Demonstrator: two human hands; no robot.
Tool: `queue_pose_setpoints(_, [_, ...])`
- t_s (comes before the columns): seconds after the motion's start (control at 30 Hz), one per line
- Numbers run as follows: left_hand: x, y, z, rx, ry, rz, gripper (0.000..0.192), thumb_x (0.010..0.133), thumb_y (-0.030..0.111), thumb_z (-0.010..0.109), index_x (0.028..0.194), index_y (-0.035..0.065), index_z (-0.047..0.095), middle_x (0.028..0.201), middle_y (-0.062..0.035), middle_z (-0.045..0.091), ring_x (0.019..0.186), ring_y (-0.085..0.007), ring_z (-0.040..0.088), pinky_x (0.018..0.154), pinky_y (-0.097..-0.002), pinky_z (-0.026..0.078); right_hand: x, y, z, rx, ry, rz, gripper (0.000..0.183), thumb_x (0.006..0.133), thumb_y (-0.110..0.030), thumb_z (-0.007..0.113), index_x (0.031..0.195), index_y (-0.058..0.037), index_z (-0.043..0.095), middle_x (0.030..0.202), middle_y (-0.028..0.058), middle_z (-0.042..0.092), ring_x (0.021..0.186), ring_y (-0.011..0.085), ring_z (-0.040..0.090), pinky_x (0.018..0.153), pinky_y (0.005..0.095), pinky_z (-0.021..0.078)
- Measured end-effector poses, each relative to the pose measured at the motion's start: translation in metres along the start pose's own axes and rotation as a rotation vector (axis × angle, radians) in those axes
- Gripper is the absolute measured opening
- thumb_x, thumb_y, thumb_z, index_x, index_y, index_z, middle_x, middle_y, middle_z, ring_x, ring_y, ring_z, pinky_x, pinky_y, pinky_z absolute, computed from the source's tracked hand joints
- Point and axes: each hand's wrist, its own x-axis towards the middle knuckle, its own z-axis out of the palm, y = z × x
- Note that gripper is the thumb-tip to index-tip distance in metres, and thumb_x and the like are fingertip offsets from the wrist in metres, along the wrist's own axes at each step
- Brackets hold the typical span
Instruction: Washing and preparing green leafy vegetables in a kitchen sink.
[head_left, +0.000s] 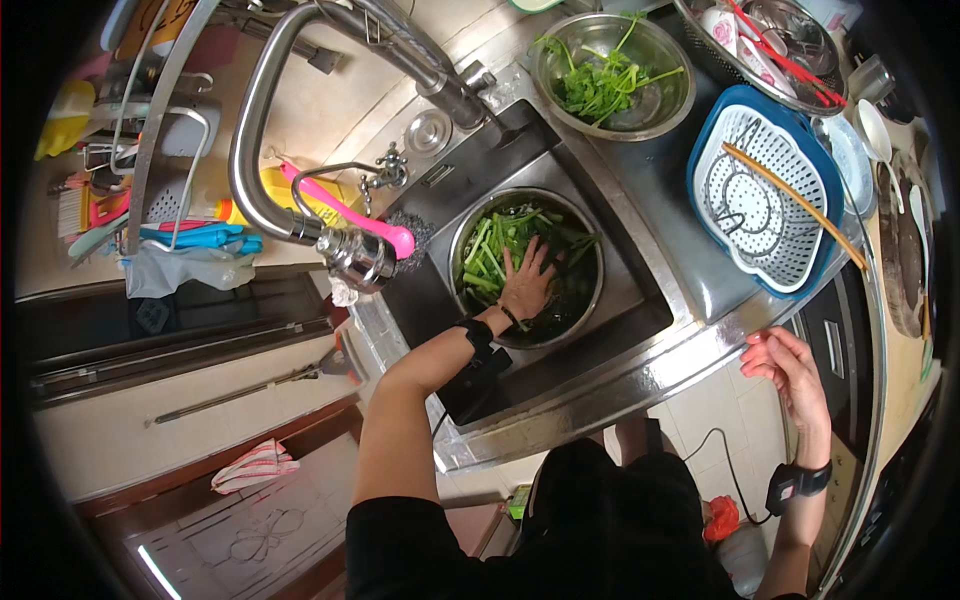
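My left hand (527, 285) lies spread over leafy green stalks (487, 251) in a round metal bowl (598, 296). Dark water fills part of that bowl, which stands in the dark sink basin (637, 300). The fingers are apart and rest on the greens without gripping them. Away to the right, past the counter's front edge, my right hand (787, 373) hangs in the air with loosely curled fingers and holds nothing. Behind the sink, a second metal bowl (652, 112) contains a small bunch of green leafy stems (607, 82).
A curved faucet (255, 135) arches over the left side, its spray head (360, 259) near the sink rim. A pink long-handled spoon (352, 214) leans beside it. At right stand a white colander (750, 187) in a blue basin (701, 161), a wooden stick (802, 202) across it, and a dish-filled strainer (720, 71).
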Motion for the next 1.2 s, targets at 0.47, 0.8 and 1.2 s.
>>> queue_pose_setpoints(0.47, [-0.043,-0.003,-0.02,-0.022,0.027,0.148,0.057,0.069,0.016,0.064,0.122,0.0108,0.041,0.108,-0.0168,0.042,0.093,-0.0312,0.05,0.078,-0.0348,0.046,-0.001,0.006,-0.008,-0.039,-0.019,-0.017,0.024,0.09,-0.019,0.045,0.096,0.0026,0.055,0.079,0.0084,0.06,0.068,0.0122,0.058,0.066,0.0218,0.0467])
queue_pose_setpoints(0.8, [-0.047,-0.046,-0.092,-1.237,-0.097,-0.288,0.027,0.082,0.019,0.06,0.1,-0.0018,0.061,0.086,-0.0073,0.064,0.075,-0.0141,0.06,0.068,-0.0236,0.046,0.002,0.011,-0.028,-0.046,0.038,-0.036,0.025,0.09,-0.023,0.046,0.096,-0.0001,0.055,0.077,0.0053,0.059,0.067,0.0092,0.056,0.063,0.0186,0.0455])
queue_pose_setpoints(1.2, [-0.128,-0.037,-0.179,-2.214,-0.033,-0.195,0.044,0.091,0.013,0.038,0.131,0.0011,0.028,0.12,-0.0167,0.047,0.107,-0.027,0.051,0.091,-0.036,0.043,0.05,-0.023,0.092,-0.219,-0.437,-0.147,0.027,0.089,-0.021,0.047,0.103,0.0007,0.055,0.084,0.005,0.06,0.075,0.0087,0.057,0.069,0.0198,0.0451])
